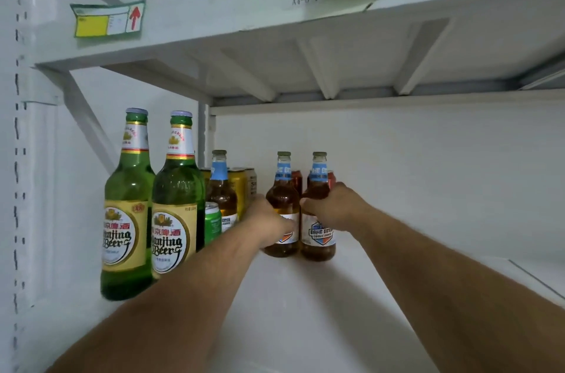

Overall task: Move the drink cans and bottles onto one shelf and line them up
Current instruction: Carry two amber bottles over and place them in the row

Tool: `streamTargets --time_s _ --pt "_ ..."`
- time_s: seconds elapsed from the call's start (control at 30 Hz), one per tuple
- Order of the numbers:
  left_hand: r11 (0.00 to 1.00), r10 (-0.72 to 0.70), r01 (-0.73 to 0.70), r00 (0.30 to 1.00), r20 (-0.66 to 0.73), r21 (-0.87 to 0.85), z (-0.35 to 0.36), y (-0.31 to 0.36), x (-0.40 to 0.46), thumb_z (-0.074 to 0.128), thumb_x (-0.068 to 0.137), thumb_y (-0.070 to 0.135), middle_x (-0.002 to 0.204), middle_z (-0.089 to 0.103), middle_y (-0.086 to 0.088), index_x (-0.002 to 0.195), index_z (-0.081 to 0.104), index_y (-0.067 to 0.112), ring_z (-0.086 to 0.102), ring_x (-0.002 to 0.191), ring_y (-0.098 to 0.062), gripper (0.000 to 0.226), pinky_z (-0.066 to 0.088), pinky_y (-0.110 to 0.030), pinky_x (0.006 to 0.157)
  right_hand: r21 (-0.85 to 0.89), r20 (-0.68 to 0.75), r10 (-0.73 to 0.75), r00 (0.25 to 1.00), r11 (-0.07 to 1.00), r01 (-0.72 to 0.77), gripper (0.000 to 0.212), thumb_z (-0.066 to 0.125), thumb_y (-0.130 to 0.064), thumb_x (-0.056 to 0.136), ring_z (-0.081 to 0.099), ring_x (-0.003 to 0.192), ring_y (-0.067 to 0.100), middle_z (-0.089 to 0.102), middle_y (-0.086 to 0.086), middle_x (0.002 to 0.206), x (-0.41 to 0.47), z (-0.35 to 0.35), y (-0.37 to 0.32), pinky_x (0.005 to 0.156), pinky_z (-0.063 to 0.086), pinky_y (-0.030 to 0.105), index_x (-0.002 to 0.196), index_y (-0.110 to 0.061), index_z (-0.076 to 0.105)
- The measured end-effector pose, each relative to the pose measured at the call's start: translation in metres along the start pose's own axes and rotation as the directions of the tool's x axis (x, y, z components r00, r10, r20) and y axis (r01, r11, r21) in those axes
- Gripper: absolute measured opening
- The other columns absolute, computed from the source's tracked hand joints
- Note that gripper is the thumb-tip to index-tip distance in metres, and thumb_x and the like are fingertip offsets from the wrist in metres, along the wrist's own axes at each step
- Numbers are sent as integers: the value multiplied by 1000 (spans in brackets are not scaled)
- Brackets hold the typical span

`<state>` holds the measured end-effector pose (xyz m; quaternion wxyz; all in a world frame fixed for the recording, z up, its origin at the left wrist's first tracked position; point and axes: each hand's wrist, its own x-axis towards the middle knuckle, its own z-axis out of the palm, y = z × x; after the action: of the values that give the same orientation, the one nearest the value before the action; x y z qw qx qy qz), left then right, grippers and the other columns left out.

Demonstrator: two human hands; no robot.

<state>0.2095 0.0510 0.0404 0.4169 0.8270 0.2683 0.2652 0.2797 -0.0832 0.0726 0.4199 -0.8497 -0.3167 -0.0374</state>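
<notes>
**Both hands on amber bottles**

Your left hand (269, 216) grips one Bahe amber bottle (282, 204); your right hand (333, 207) grips its twin (318, 238), touching it. Left of that pair on the shelf (305, 311): a third amber bottle (220, 189), cans (237, 186), two green Nanjing Beer bottles (128, 204).

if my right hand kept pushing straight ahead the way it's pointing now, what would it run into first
Your right hand already grips the right-hand amber bottle, so that goes with it. Straight behind stands a red can, probably the first thing met, then the white back wall. Depth is hard to judge here.
</notes>
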Motion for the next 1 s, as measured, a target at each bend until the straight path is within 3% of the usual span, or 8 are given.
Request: streamTargets --time_s 0.1,0.2,0.33,0.4,0.67,0.8,1.0 --pt "999 11 -10 1000 16 -51 9 -4 19 90 56 28 117 72 -5 126 58 19 70 105 -28 78 58 -46 94 127 -27 67 997 990 -63 19 70 -29 92 59 88 20 60 -4 83 6 3 1 77 47 29 103 -19 58" --pt "996 8 -6 1000 17 -94 17 -12 36 92 54 30 115 73 -4 124 60 21 71 103 -27 78 59 -47 93 194 -21 124 992 974 -117 33 77 -29 86 63 93 22 65 2 96 9 7 2 82 52 32 112 -15 62" --pt "995 10 -9 1000 17 -101 15 -12 31 95 60 27 114 73 -3 122 61 17 71 105 -27 72 59 -45 94 202 -11 160 987 967 -155 36 84 -28 80 67 106 26 68 7 105 12 10 6 91 54 35 104 -16 60" --pt "993 -4 7 1000 27 -117 13 -13 28 93 69 21 113 72 -4 119 62 15 70 106 -28 59 57 -43 95 205 1 175 985 964 -171 38 85 -26 79 66 103 25 65 6 101 11 8 6 85 52 32 103 -15 58" --pt "978 -9 22 998 66 -205 13 -16 27 93 66 16 113 71 -8 125 60 15 70 102 -30 67 59 -43 89 197 -77 219 973 960 -201 55 90 -39 68 71 94 26 74 9 104 9 7 15 85 60 40 108 -9 67" --pt "974 46 -32 997 61 -225 15 -9 16 96 58 23 111 71 -7 120 58 16 70 100 -29 73 60 -46 90 247 -155 230 961 951 -188 60 90 -44 65 72 91 25 74 5 101 -1 -6 17 82 60 39 109 -11 67" --pt "950 196 -147 968 159 -276 23 11 -11 95 62 22 96 78 -2 109 70 22 75 87 -23 54 61 -40 84 277 -257 229 939 948 -156 50 88 -42 71 73 88 21 74 2 101 -43 -50 12 81 60 38 104 -17 61"
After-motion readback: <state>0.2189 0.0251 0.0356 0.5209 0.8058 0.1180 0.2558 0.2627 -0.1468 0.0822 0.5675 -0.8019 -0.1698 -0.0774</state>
